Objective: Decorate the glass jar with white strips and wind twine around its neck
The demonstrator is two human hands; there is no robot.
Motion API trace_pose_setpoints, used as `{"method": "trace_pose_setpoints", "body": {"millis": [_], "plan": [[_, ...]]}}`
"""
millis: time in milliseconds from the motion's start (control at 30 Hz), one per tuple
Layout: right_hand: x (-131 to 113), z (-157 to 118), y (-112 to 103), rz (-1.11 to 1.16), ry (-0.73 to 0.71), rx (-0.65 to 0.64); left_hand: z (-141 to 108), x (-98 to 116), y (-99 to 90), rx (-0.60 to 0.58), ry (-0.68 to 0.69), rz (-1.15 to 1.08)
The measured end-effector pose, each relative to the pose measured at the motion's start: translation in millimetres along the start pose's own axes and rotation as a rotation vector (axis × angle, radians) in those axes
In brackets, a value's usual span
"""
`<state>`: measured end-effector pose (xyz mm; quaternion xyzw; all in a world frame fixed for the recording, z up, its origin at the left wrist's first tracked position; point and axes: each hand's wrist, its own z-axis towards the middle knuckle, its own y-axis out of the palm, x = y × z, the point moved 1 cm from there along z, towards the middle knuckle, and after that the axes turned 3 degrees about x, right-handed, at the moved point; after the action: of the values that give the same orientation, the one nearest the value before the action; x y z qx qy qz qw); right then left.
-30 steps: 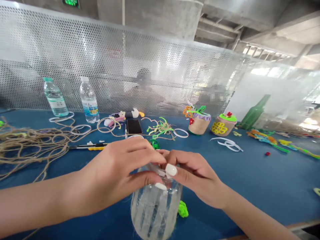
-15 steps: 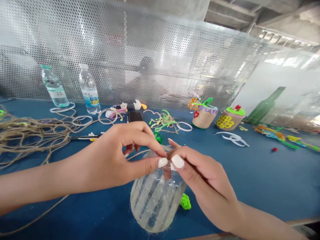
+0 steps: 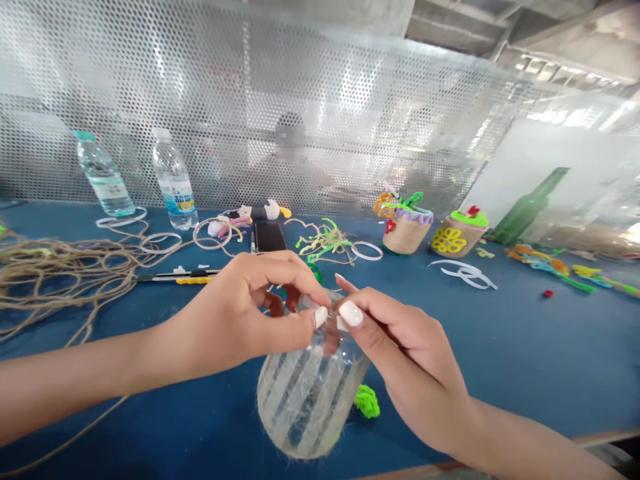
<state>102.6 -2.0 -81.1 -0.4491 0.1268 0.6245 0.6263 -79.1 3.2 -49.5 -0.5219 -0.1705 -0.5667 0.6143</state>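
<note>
A clear jar stands tilted on the blue table, with pale, fuzzy vertical strips around its side. My left hand reaches in from the left, thumb and index finger pinched at the jar's rim; what lies between the fingertips is too small to make out. On the rim's right side, my right hand grips the jar, fingers behind and thumb in front. A small white tab shows under the right thumb. Just right of the jar sits a bright green fuzzy piece, near my right palm.
A heap of twine and a yellow utility knife lie left. Behind stand two water bottles, a phone, two twine-wrapped pots and a green glass bottle. White strips lie right.
The view has shifted slightly. My left hand has drawn a little left at the rim, and more of the knife shows. Both hands remain at the jar's rim.
</note>
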Motion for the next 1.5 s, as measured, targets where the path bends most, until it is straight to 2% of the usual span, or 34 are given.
{"method": "trace_pose_setpoints", "body": {"millis": [167, 333, 733, 867, 1167, 1300, 1400, 1500], "plan": [[3, 1, 0, 0.006, 0.023, -0.007, -1, -3, 0.2, 0.054, 0.049, 0.008], [1, 0, 0, 0.009, 0.014, -0.021, -2, 0, 0.2, 0.0, 0.051, 0.047], [-1, -1, 1, -0.041, -0.031, 0.004, -5, -1, 2.7, 0.027, 0.11, 0.081], [-2, -2, 2, -0.077, -0.046, 0.026, -8, -1, 4.9, 0.037, 0.182, 0.122], [-3, -1, 1, -0.061, -0.026, 0.045, -7, -6, 11.1, 0.111, 0.263, 0.138], [-6, -3, 2, -0.069, -0.066, -0.005, -8, -8, 12.6, 0.147, 0.275, 0.184], [-6, -5, 3, -0.065, -0.073, -0.038, -9, -5, 9.4, 0.108, 0.304, 0.242], [-4, -4, 3, -0.053, -0.053, 0.002, -10, 1, 4.3, 0.001, 0.314, 0.262]]}}
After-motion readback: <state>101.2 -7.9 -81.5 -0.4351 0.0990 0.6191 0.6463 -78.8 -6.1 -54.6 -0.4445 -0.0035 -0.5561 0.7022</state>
